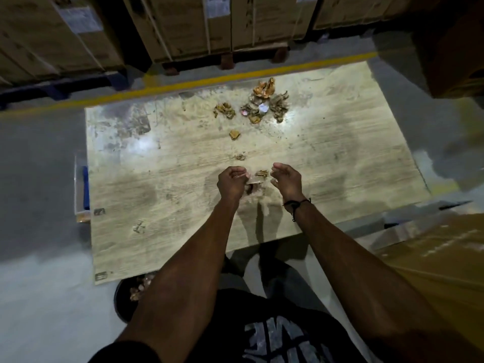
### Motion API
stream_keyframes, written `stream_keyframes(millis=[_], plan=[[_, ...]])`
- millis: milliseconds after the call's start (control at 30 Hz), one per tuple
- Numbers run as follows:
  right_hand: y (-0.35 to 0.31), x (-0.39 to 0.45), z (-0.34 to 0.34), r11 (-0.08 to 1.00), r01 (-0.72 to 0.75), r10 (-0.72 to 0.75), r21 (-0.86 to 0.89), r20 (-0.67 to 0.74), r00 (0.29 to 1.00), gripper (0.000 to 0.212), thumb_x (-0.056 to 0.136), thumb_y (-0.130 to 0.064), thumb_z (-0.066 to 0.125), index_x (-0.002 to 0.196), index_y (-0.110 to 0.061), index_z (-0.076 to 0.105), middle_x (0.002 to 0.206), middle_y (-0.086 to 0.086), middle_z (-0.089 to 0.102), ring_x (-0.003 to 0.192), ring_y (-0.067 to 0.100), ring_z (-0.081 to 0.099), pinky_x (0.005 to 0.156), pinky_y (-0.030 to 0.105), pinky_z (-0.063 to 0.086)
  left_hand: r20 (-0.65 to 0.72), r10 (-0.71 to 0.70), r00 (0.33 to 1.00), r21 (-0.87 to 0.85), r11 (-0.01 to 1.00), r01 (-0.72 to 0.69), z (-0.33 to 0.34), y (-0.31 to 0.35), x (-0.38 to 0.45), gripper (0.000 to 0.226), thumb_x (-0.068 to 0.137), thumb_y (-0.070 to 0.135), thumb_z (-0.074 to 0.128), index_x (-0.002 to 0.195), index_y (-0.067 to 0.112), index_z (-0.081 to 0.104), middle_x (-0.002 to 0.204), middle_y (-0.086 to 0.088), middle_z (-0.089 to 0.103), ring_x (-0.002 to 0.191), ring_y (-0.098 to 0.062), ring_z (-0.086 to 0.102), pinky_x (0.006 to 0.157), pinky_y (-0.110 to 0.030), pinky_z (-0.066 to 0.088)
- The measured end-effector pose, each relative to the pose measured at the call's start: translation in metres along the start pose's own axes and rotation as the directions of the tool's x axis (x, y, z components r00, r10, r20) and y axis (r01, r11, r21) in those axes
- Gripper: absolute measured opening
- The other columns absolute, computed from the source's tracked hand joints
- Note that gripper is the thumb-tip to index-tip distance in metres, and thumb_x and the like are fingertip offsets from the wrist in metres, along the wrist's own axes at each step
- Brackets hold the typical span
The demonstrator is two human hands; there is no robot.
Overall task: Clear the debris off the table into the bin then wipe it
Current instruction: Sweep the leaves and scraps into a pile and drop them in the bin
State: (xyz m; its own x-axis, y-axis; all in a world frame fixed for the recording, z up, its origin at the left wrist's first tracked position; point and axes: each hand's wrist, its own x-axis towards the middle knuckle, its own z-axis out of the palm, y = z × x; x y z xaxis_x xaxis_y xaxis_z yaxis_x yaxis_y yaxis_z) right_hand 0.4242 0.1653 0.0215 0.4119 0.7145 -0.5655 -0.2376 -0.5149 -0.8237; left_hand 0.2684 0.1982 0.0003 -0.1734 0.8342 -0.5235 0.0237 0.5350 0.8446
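Setting: a dim warehouse aisle with strapped cardboard cartons (183, 27) on pallets beyond a yellow floor line (209, 79).
Surface: a pale wood-grain table (353, 158), scuffed and dusty, with dark smears near its far left corner.
Left hand (231, 183): curled above the near-middle of the table, fingers bent inward toward the palm; whether they grip anything cannot be told.
Right hand (286, 180): cupped, fingers curved and apart, facing the left hand; a black cord bracelet (297, 204) sits on the wrist.
Near debris (258, 179): small brown and pale scraps lying on the table between the two hands, just beside the fingertips of both.
Far debris pile (264, 104): the largest cluster, brown crumpled bits with a white scrap, well beyond the hands near the far edge.
Loose pieces: a smaller clump (224, 110) left of the pile and a single scrap (235, 134) midway.
Bin (123, 297): dark and round, on the floor below the table's near edge, partly hidden by the left forearm; brown scraps lie inside.
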Motion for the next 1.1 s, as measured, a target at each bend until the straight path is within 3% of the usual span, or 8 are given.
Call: stream_keyframes(millis=[133,233,400,600,700,800,1000,1100], plan=[[0.007,0.028,-0.006,0.989,0.024,-0.019,-0.146,0.038,0.999,0.021,0.096,0.002,0.068,0.113,-0.009,0.07,0.114,0.013,0.067,0.112,0.031,0.065,0.083,0.04,0.053,-0.025,-0.027,0.999,0.037,0.999,0.028,0.006,-0.009,0.013,0.024,0.078,-0.005,0.082,0.085,0.017,0.074,0.094,-0.012,0.078,0.093,-0.027,0.077,0.095,-0.049,0.061],[0.001,0.046,-0.008,0.973,0.07,-0.057,-0.22,0.064,0.996,0.022,0.094,0.001,0.072,0.113,-0.01,0.071,0.118,0.018,0.07,0.114,0.03,0.065,0.1,0.051,0.054,-0.073,0.036,0.997,0.102,0.994,-0.029,0.004,-0.003,0.022,0.023,0.078,-0.001,0.084,0.089,0.018,0.076,0.098,-0.009,0.079,0.095,-0.023,0.076,0.095,-0.043,0.061],[-0.039,0.07,-0.008,0.915,0.191,-0.159,-0.355,0.116,0.98,0.04,0.097,-0.006,0.07,0.136,-0.005,0.063,0.144,0.013,0.061,0.122,0.024,0.061,0.091,0.024,0.044,-0.204,0.265,0.943,0.238,0.947,-0.214,0.001,0.024,0.035,0.023,0.085,0.005,0.083,0.106,0.006,0.075,0.106,-0.01,0.076,0.102,-0.019,0.069,0.084,-0.018,0.052],[-0.06,0.109,-0.002,0.812,0.335,-0.294,-0.477,0.161,0.942,0.057,0.093,-0.01,0.076,0.146,-0.012,0.054,0.154,0.013,0.047,0.126,0.023,0.054,0.102,0.033,0.046,-0.152,0.365,0.918,0.342,0.891,-0.298,0.008,0.055,0.071,0.045,0.086,0.009,0.08,0.128,0.005,0.063,0.136,-0.014,0.064,0.131,-0.031,0.059,0.108,-0.033,0.047],[-0.061,0.139,0.003,0.737,0.385,-0.347,-0.556,0.178,0.921,0.066,0.093,-0.015,0.077,0.151,-0.007,0.047,0.16,0.018,0.038,0.149,0.035,0.036,0.122,0.045,0.032,-0.059,0.395,0.917,0.443,0.833,-0.33,0.013,0.066,0.099,0.059,0.089,0.019,0.08,0.141,0.003,0.055,0.153,-0.017,0.051,0.146,-0.031,0.044,0.113,-0.022,0.029],[-0.064,0.164,0.009,0.678,0.42,-0.399,-0.603,0.178,0.899,0.076,0.094,-0.022,0.076,0.158,-0.009,0.037,0.167,0.019,0.025,0.154,0.036,0.025,0.117,0.028,0.019,0.015,0.432,0.902,0.502,0.777,-0.381,0.016,0.071,0.132,0.074,0.09,0.037,0.073,0.15,0.003,0.047,0.163,-0.016,0.04,0.153,-0.031,0.035,0.119,-0.029,0.027],[-0.082,0.225,0.034,0.699,0.467,-0.493,-0.542,0.109,0.863,0.078,0.099,-0.027,0.072,0.161,-0.007,0.029,0.17,0.02,0.016,0.157,0.033,0.019,0.106,0.004,0.015,0.063,0.513,0.856,0.572,0.684,-0.453,0.033,0.079,0.209,0.092,0.085,0.063,0.066,0.155,0.009,0.04,0.164,-0.013,0.037,0.152,-0.032,0.036,0.121,-0.055,0.032],[-0.09,0.26,0.045,0.661,0.538,-0.558,-0.523,0.137,0.818,0.076,0.101,-0.037,0.066,0.16,-0.005,0.03,0.168,0.023,0.02,0.156,0.036,0.022,0.116,0.018,0.02,0.119,0.557,0.822,0.647,0.585,-0.49,0.044,0.08,0.242,0.087,0.09,0.07,0.058,0.155,0.014,0.042,0.164,-0.008,0.038,0.152,-0.027,0.036,0.124,-0.053,0.025]])
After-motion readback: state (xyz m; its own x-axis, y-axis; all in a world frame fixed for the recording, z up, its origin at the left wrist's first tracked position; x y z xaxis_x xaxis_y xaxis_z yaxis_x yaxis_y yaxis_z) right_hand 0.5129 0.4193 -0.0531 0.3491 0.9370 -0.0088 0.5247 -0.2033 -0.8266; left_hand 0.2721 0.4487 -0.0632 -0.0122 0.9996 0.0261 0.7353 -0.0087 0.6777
